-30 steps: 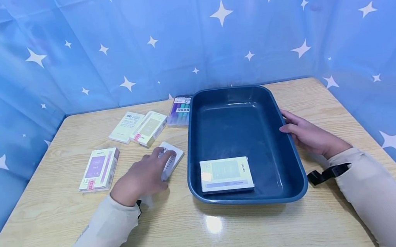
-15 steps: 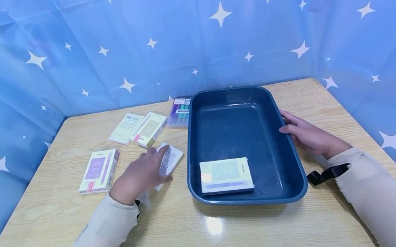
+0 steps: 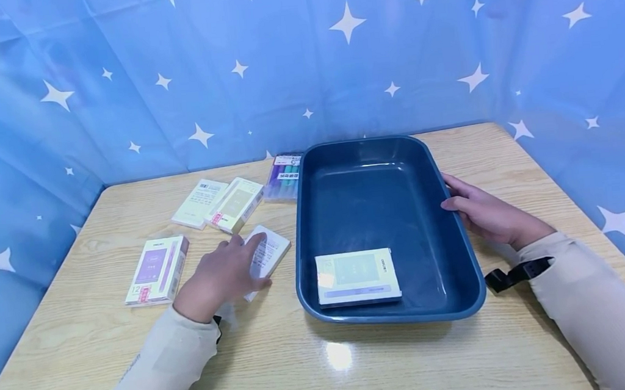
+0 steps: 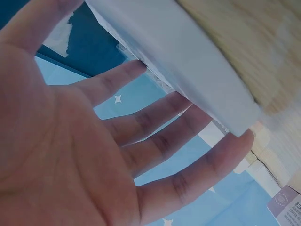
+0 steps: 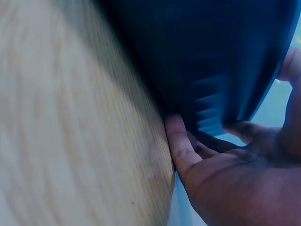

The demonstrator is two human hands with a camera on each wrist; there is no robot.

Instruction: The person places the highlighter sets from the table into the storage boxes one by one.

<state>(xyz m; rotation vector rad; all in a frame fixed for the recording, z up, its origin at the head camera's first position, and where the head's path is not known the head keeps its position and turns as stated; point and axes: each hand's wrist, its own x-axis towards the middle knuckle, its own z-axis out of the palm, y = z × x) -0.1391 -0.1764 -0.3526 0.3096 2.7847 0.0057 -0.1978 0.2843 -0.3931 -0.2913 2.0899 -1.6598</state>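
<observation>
Blue curtain (image 3: 278,44) with white stars hangs behind and beside a pale wood-grain table (image 3: 249,371). Left of the dark blue tray (image 3: 365,209), the left hand (image 3: 222,278) grasps a white box (image 3: 274,250) printed with text, thumb toward the near end and fingers toward the far end. The right hand (image 3: 485,213) grips the tray's right side, thumb at the rim and fingers against the outer wall. A yellow-labelled box (image 3: 356,277) lies at the tray's near left. On the table's left sit a purple-labelled box (image 3: 155,270) and, farther back, two pale boxes (image 3: 238,204) close together; a marker pack (image 3: 284,180) lies beside the tray's far left.
</observation>
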